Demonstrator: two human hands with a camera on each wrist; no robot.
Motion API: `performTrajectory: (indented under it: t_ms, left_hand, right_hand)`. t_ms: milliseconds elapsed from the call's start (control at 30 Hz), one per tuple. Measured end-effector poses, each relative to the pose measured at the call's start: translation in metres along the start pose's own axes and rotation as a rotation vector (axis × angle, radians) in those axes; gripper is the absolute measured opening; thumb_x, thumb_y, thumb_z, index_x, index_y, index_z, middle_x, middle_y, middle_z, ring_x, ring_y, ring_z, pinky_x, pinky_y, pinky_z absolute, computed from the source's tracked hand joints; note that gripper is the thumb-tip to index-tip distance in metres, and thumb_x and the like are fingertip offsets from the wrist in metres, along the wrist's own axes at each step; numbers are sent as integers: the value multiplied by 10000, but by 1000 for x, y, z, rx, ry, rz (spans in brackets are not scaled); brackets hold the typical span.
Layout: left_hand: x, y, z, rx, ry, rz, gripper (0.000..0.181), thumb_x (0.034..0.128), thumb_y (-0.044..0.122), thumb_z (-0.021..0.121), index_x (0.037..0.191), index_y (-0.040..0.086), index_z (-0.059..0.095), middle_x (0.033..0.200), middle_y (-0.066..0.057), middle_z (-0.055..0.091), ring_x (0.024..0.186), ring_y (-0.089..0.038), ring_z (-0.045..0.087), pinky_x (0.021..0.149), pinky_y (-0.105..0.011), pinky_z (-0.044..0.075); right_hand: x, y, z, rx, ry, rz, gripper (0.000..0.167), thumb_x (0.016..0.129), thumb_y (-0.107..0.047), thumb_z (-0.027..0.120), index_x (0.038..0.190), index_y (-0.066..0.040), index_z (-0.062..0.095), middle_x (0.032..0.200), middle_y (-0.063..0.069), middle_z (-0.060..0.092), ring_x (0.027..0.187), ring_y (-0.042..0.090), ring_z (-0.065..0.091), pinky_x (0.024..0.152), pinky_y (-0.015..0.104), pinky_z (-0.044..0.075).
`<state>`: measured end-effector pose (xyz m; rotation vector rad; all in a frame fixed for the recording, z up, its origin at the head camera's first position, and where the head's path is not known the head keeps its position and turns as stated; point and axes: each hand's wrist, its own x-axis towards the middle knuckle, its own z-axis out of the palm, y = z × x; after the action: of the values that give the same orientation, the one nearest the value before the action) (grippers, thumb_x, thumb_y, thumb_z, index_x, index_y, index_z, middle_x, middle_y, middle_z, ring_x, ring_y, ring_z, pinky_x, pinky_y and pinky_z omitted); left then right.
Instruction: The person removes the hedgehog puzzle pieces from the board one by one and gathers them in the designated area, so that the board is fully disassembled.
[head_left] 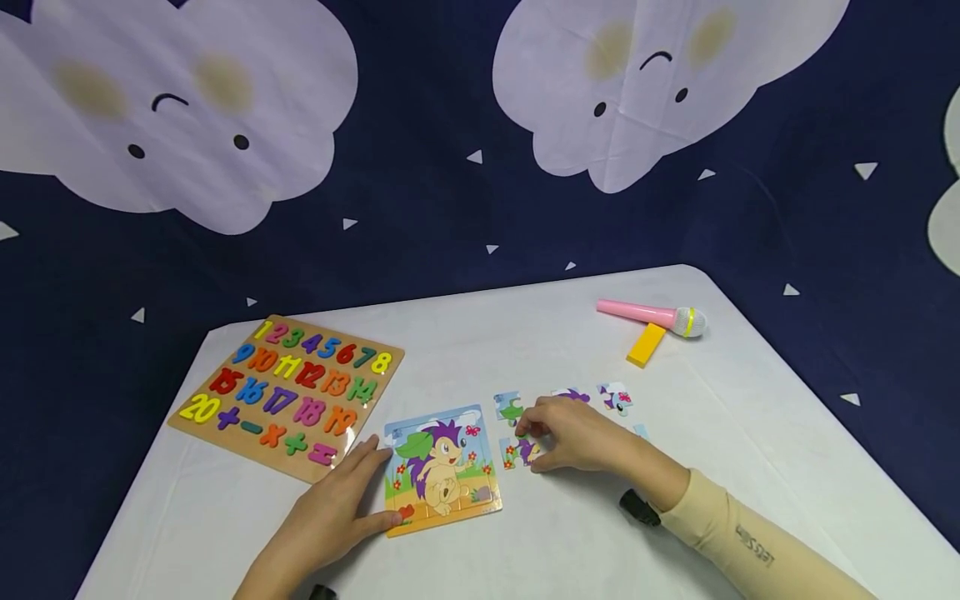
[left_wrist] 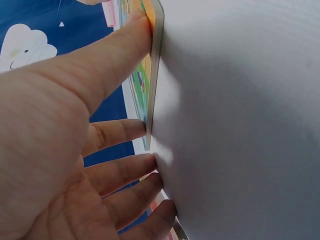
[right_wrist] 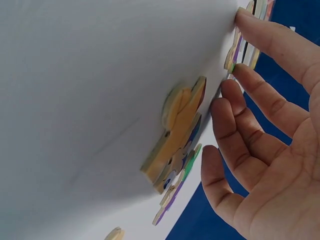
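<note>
My left hand (head_left: 330, 512) lies at the left side of a square hedgehog jigsaw puzzle (head_left: 442, 471). Its thumb rests on the lower left corner, and the index fingertip touches the edge, as the left wrist view shows; the other fingers are extended onto the table. To the right, my right hand (head_left: 573, 435) pinches a small purple puzzle piece (head_left: 528, 451) at table level between thumb and index finger. The right wrist view shows this piece (right_wrist: 233, 50) between those two fingertips. Other loose pieces surround this hand, among them a leaf piece (head_left: 507, 406) and an eye piece (head_left: 616, 398).
A wooden number board (head_left: 285, 392) lies at the left, close to my left hand. Toward the back right, a pink toy microphone (head_left: 637, 312) touches a yellow block (head_left: 646, 345). Below my right wrist is a black object (head_left: 639, 507). Dark cloud-patterned cloth (head_left: 420, 167) hangs behind the white table.
</note>
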<state>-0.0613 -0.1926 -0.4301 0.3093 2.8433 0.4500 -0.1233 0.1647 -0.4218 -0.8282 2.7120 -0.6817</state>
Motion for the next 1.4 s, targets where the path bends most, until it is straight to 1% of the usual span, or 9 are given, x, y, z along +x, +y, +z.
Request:
performTrajectory:
  t_ms: [267, 400, 567, 700, 767, 967, 1100, 1233, 1400]
  left_hand:
    - [0, 3, -2, 36, 10, 11, 914, 789, 592, 904, 1521, 143, 588, 1658, -192, 482, 1516, -448, 484, 1096, -692, 523]
    - [-2, 5, -3, 60, 25, 27, 847, 797, 565, 911, 1473, 141, 627, 1614, -185, 531, 1477, -436, 530, 1074, -680, 546]
    - [-7, 11, -3, 110, 107, 102, 665, 793, 492, 941, 1336, 181, 715, 1453, -134, 654, 1340, -374, 642, 1008, -620, 602]
    - [-11, 20, 0, 119, 185, 164, 526, 790, 423, 960, 1232, 212, 768, 1253, -26, 712, 1165, -242, 689, 948, -499, 631]
    - [-12, 24, 1, 105, 198, 197, 469, 799, 381, 960, 1205, 225, 784, 1182, 25, 711, 1095, -177, 675, 926, -451, 633]
    - [-15, 32, 5, -1, 122, 293, 423, 810, 261, 959, 1193, 271, 779, 1096, 101, 650, 971, -64, 584, 859, -348, 632]
    - [-14, 30, 9, -32, 87, 342, 445, 822, 242, 950, 1224, 278, 764, 1058, 106, 586, 923, -56, 517, 783, -297, 573]
    - [-13, 30, 12, -4, 77, 351, 441, 847, 261, 932, 1254, 295, 766, 1037, 106, 546, 924, -66, 489, 754, -277, 531]
    - [-11, 30, 13, -3, 68, 359, 396, 876, 253, 908, 1246, 309, 778, 1046, 100, 538, 953, -81, 494, 786, -291, 538]
  right_hand:
    - [0, -3, -2, 3, -16, 19, 440, 774, -228, 973, 1155, -125, 778, 984, -50, 680, 897, 101, 587, 824, 287, 549]
    - [1, -7, -3, 1, -16, 24, 427, 785, -225, 964, 1152, -117, 774, 969, -41, 676, 879, 110, 578, 801, 281, 531]
    - [3, -18, -1, -16, 12, -23, 399, 797, -223, 952, 1139, -119, 775, 944, -32, 671, 825, 97, 566, 751, 246, 497]
    - [5, -29, 6, -37, 26, -83, 384, 812, -240, 946, 1136, -125, 776, 961, -20, 687, 829, 93, 592, 760, 240, 512]
    - [6, -34, 10, -50, 26, -106, 384, 815, -249, 944, 1144, -135, 781, 968, -17, 688, 821, 82, 577, 757, 240, 506]
    - [10, -47, 22, -51, 5, -140, 414, 820, -242, 940, 1195, -141, 795, 1067, -13, 712, 788, 18, 522, 740, 213, 497]
    - [12, -54, 27, -73, -7, -157, 432, 839, -268, 934, 1227, -138, 796, 1144, -23, 733, 838, 26, 570, 855, 278, 563]
    - [12, -58, 30, -131, 1, -170, 439, 830, -291, 934, 1225, -151, 804, 1160, -33, 740, 985, 70, 636, 1010, 392, 580]
    - [14, -63, 34, -172, 0, -185, 415, 840, -304, 914, 1214, -156, 810, 1128, -25, 736, 975, 96, 622, 977, 372, 569]
